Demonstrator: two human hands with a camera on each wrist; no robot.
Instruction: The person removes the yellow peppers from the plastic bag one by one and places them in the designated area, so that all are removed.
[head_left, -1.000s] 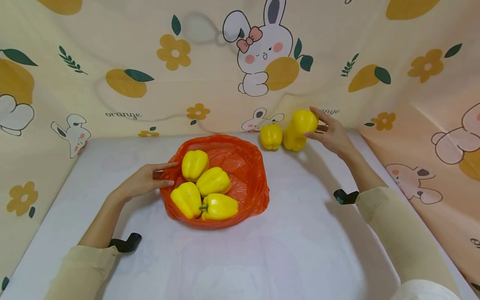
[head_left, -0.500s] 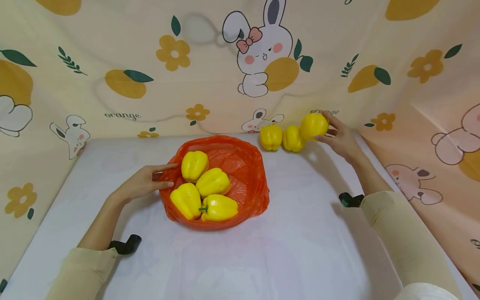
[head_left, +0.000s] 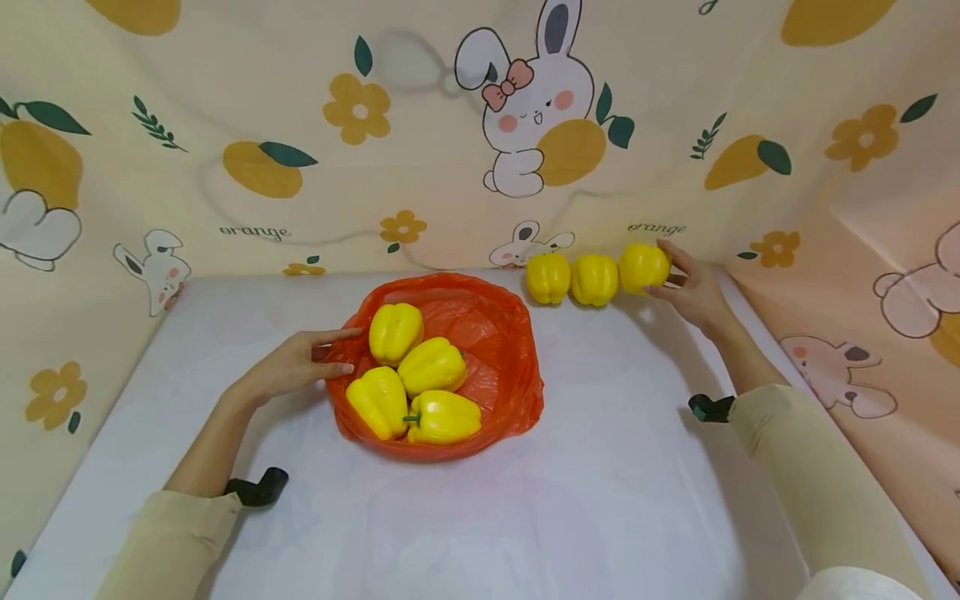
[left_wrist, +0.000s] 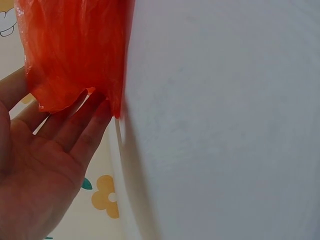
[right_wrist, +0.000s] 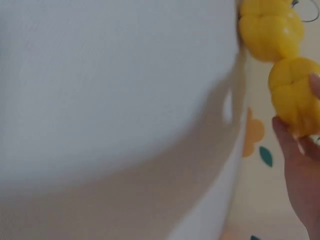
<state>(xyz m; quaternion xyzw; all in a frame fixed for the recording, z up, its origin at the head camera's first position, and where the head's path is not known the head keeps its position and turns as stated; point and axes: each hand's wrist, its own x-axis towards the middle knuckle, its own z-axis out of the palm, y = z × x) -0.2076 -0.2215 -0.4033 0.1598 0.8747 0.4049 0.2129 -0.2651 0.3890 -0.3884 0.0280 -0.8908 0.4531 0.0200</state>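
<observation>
My right hand point(head_left: 696, 290) grips a yellow bell pepper point(head_left: 645, 267) with thumb and fingers around its right side. In the right wrist view the held pepper point(right_wrist: 295, 95) is a little off the white surface, right beside another pepper point(right_wrist: 267, 27). Two yellow peppers stand upright to its left, one in the middle point(head_left: 595, 280) and one at the left end point(head_left: 548, 278). My left hand point(head_left: 288, 364) rests at the left rim of a red plastic bag point(head_left: 517, 367), fingers extended and spread. In the left wrist view translucent red film point(left_wrist: 75, 55) covers its fingertips.
Inside the wide-open bag lie several yellow bell peppers point(head_left: 432, 365), grouped on its left side. The white table point(head_left: 600, 500) runs back to a cloth wall point(head_left: 420, 125) printed with rabbits and oranges. Another cloth wall point(head_left: 847, 275) bounds the right side.
My right hand has carried its bell pepper right and down, from in front of the middle pepper to the right end of the row. The left hand has stayed at the bag.
</observation>
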